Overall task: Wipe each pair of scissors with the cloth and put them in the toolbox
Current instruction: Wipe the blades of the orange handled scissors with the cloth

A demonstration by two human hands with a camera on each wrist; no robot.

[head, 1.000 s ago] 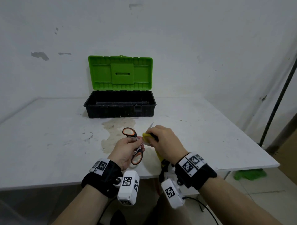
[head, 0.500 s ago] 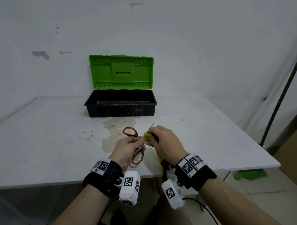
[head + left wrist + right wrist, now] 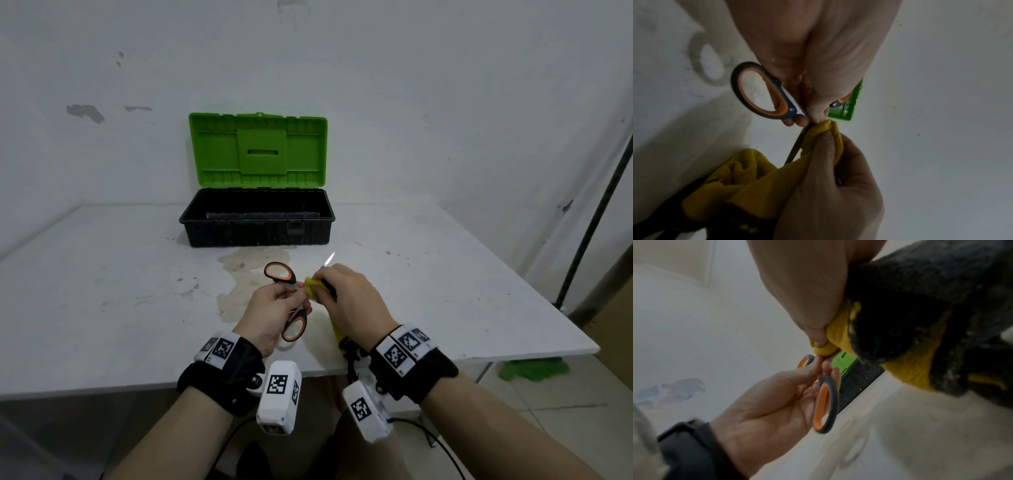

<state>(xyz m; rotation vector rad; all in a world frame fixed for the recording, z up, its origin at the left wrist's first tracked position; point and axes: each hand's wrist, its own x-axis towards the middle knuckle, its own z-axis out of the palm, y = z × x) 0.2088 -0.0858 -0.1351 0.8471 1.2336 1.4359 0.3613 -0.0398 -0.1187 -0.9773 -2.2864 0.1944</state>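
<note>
My left hand (image 3: 274,305) grips a pair of scissors (image 3: 281,272) with orange and dark grey handles, holding them near the pivot above the table's front middle. My right hand (image 3: 346,294) pinches a yellow and dark grey cloth (image 3: 312,287) around the blades close to the pivot. The shiny blade tip (image 3: 330,258) pokes out beyond my right knuckles. The scissors (image 3: 764,95) and the cloth (image 3: 826,134) show clearly in the left wrist view, and the rest of the cloth (image 3: 920,337) hangs below my right hand. The toolbox (image 3: 257,219) stands open behind.
The black toolbox has a green lid (image 3: 257,150) raised against the wall. A white table (image 3: 102,274) carries a brownish stain (image 3: 239,274) just in front of the box. A dark pole (image 3: 596,205) and a green rag (image 3: 534,368) are off the table's right side.
My hands have stayed nearly in place. The cloth in my right hand has shifted slightly along the blades toward the pivot.
</note>
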